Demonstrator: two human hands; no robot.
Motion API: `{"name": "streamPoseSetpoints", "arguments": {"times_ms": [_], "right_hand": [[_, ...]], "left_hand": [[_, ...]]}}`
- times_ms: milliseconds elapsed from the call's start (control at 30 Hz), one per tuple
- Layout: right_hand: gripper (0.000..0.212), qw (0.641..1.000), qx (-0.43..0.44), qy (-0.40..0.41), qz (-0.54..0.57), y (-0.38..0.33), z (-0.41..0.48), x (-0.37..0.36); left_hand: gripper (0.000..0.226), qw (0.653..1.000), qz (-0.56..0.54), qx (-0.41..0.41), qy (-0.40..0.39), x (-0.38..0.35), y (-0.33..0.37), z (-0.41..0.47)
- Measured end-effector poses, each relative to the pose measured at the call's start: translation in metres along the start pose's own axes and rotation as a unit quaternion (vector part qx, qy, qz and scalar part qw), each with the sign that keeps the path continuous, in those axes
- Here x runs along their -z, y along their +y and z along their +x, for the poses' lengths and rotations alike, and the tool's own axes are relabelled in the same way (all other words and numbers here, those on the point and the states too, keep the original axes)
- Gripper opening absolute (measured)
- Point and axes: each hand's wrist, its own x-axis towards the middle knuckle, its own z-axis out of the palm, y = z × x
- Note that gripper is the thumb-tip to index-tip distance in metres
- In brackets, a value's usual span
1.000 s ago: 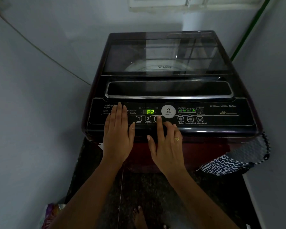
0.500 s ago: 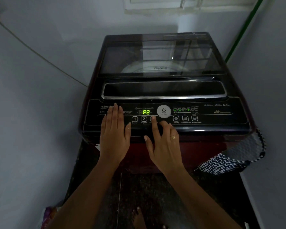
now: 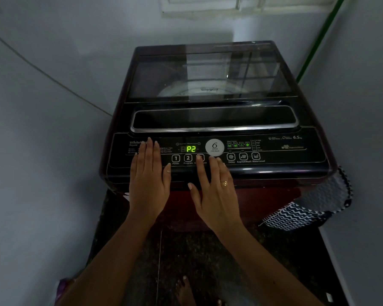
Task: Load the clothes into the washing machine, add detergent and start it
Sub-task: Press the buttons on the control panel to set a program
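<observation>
The dark maroon top-loading washing machine (image 3: pixel 215 117) stands in a narrow corner between pale walls, its tinted glass lid (image 3: pixel 208 74) shut. Through the glass only a pale drum rim shows; whether clothes lie inside cannot be told, and no detergent is in view. Judging by the closed lid, loading is likely done and starting is the step in hand.

On the black control panel (image 3: pixel 285 155) the green digital display (image 3: pixel 191 149) reads P2. The left hand (image 3: pixel 147 180) lies flat and relaxed on the panel's left end, fingers straight, grasping nothing; it seems to be there to steady the body. The right hand (image 3: pixel 217 195), wearing a gold ring (image 3: pixel 224 183), is also released, with its index fingertip (image 3: pixel 200 159) laid on the 3rd round button, just right of the buttons marked 1 Power (image 3: pixel 175 158) and 2 Program (image 3: pixel 188 158). That button's label is mostly covered, so it is probably start.

A black-and-white zigzag cloth (image 3: pixel 296 215) hangs at the machine's right front corner.
</observation>
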Motion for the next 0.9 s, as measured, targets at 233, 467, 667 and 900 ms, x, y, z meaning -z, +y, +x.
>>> {"name": "streamPoseSetpoints", "arguments": {"times_ms": [233, 467, 667, 900], "right_hand": [[0.058, 0.999, -0.001, -0.042, 0.008, 0.0043, -0.0011, 0.0014], [0.06, 0.999, -0.017, -0.042, 0.007, 0.0033, -0.0011, 0.0005], [0.061, 0.999, -0.03, -0.038, 0.01, 0.0005, -0.0008, -0.0011], [0.061, 0.999, -0.031, -0.036, 0.003, 0.0003, -0.0006, -0.0007]], "left_hand": [[0.059, 1.0, 0.001, -0.001, 0.0, -0.0004, -0.0001, 0.0003], [0.059, 1.0, 0.005, -0.001, 0.0, 0.0006, 0.0003, -0.0003], [0.059, 1.0, 0.0, 0.001, 0.0, 0.0014, 0.0009, 0.0004], [0.059, 1.0, 0.004, 0.0, 0.003, 0.0013, 0.0006, 0.0001]]}}
